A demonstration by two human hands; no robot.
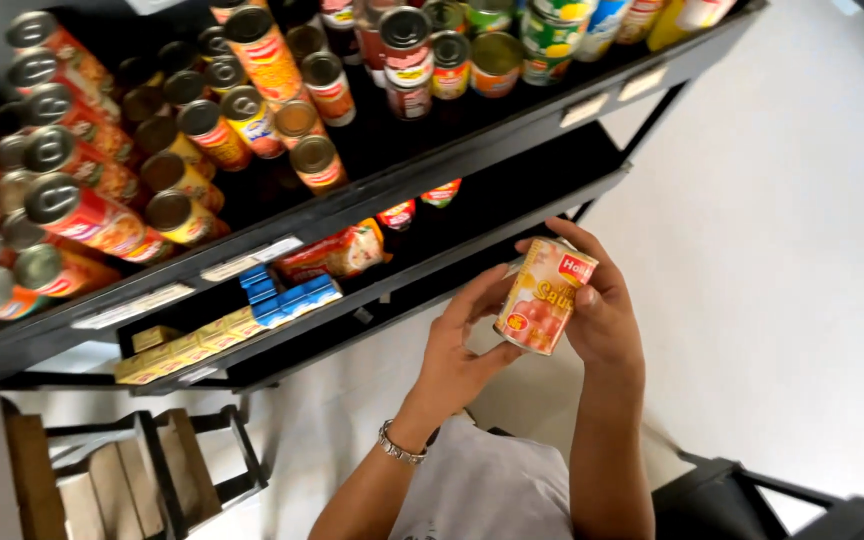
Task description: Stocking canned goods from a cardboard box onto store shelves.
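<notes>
A can [546, 296] sits between the two hands, the left hand [462, 345] just left of and below it, the right hand [600, 305] wrapped round its right side. Beyond the hands, up and to the left, stands a shelf unit [452, 165]. On its upper shelf, well above the hands, rows of cans [202, 120] stand and lie. On the lower shelf, just left of the hands, lie packets [337, 252]; further left, small boxes [287, 298], then a row of cartons [187, 345]. Below the left hand, far left, sits a step stool [152, 475].
</notes>
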